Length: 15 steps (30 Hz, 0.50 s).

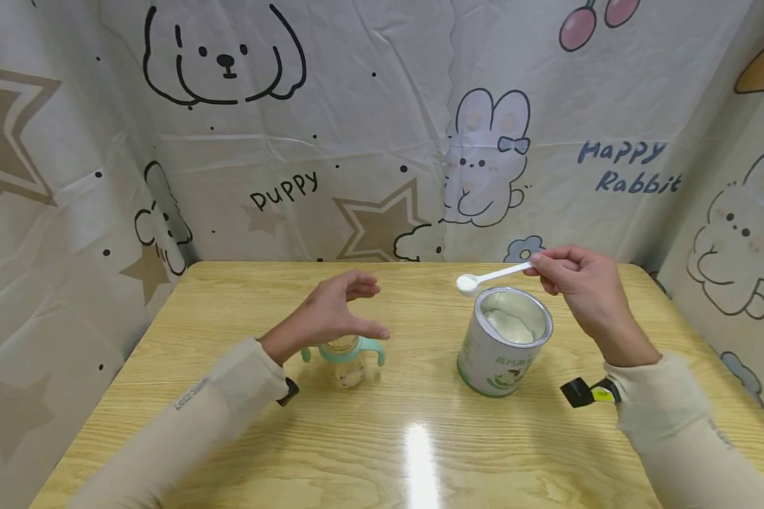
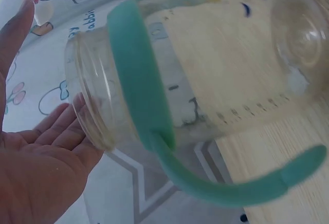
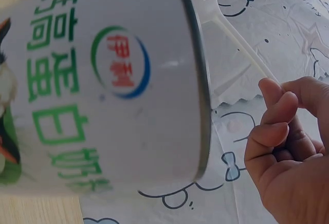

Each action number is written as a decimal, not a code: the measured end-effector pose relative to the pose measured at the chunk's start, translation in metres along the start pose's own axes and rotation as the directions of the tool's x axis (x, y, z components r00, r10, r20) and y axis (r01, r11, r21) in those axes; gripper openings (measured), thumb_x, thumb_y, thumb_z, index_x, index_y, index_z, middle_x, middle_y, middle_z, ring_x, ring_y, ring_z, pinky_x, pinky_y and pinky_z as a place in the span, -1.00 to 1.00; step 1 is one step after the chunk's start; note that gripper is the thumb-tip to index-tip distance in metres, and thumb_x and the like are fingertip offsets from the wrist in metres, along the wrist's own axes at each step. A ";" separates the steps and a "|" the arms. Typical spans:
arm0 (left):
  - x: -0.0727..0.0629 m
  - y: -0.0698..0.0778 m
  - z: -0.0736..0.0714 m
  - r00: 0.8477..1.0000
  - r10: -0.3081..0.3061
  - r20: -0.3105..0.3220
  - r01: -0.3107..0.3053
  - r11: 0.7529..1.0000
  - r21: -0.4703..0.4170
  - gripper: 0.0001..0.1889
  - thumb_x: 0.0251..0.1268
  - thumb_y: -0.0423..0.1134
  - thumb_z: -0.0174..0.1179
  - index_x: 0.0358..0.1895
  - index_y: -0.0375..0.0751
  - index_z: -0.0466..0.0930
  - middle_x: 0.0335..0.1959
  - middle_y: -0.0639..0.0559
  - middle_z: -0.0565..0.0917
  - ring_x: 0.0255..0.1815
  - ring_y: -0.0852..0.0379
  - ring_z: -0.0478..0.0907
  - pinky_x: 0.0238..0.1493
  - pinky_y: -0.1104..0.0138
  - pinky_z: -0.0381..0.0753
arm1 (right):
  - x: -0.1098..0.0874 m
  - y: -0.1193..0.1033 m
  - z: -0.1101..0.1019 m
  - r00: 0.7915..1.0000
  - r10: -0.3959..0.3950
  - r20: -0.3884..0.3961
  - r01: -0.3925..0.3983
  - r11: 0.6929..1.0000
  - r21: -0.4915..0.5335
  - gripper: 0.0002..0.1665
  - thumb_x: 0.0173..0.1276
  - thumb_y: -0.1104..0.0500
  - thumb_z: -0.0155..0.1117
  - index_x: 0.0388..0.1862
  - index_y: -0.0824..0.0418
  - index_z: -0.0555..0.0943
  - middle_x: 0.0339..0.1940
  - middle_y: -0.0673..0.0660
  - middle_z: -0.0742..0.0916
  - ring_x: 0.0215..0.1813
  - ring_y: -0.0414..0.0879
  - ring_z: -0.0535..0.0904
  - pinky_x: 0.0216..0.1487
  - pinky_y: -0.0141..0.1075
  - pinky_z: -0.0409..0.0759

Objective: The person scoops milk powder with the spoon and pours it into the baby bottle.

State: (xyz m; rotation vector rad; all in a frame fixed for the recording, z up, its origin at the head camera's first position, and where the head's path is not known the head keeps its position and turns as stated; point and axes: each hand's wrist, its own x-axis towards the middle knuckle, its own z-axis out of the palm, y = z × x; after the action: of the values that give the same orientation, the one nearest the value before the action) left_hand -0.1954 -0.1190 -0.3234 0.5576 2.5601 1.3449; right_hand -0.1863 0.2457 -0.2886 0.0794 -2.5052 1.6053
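Just above the tin (image 1: 499, 360), our right hand (image 1: 579, 286) pinches a white scoop (image 1: 504, 271); left of the tin, our empty left hand (image 1: 331, 311) spreads near a bottle (image 1: 349, 372).

Table (image 1: 414, 353): light yellow-brown wood grain, glossy, bright light streak (image 1: 421, 466) on the near half, far corners rounded. Two items standing directly on it, both upright. Left of centre: clear bottle (image 1: 349, 372) with mint-green collar and two side handles, uncapped, volume marks on the wall. Right of centre: white can (image 1: 493, 360), green band at the base, open top, pale powder inside. Bottle and can stand well apart, bare wood between.
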 end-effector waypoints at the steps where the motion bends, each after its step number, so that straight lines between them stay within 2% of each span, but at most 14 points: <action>1: -0.002 -0.002 -0.001 1.000 0.006 0.000 -0.006 1.000 0.009 -0.10 -0.11 -0.04 0.64 0.36 -0.16 0.39 0.30 0.02 0.54 0.38 0.03 0.41 0.40 0.02 0.38 | 0.000 -0.001 0.002 1.000 -0.001 0.003 0.001 1.000 0.005 -0.58 0.47 -0.03 0.28 -0.03 0.33 0.57 -0.38 -0.19 0.75 -0.36 -0.22 0.51 -0.29 -0.49 0.54; 8: -0.013 -0.016 -0.011 1.000 0.025 0.019 -0.026 0.999 0.041 -0.13 -0.10 -0.05 0.63 0.33 -0.23 0.42 0.31 -0.05 0.53 0.40 -0.05 0.39 0.38 -0.01 0.39 | -0.001 -0.005 0.014 1.000 -0.011 0.015 0.010 0.999 0.035 -0.58 0.46 -0.02 0.29 -0.03 0.33 0.58 -0.35 -0.15 0.77 -0.38 -0.22 0.52 -0.31 -0.50 0.56; 15: -0.020 -0.031 -0.017 0.998 0.059 0.013 -0.059 0.997 0.046 -0.15 -0.11 -0.07 0.63 0.30 -0.26 0.45 0.30 -0.11 0.54 0.40 -0.10 0.39 0.41 -0.09 0.33 | 0.001 -0.008 0.024 1.000 0.003 0.029 -0.005 0.998 0.057 -0.58 0.44 -0.03 0.31 -0.05 0.33 0.58 -0.39 -0.15 0.76 -0.41 -0.22 0.51 -0.32 -0.45 0.56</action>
State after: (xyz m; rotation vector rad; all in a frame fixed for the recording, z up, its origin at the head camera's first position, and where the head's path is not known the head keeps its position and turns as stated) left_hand -0.1905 -0.1559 -0.3388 0.6521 2.5911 1.2994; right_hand -0.1888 0.2201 -0.2907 0.1048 -2.4824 1.6892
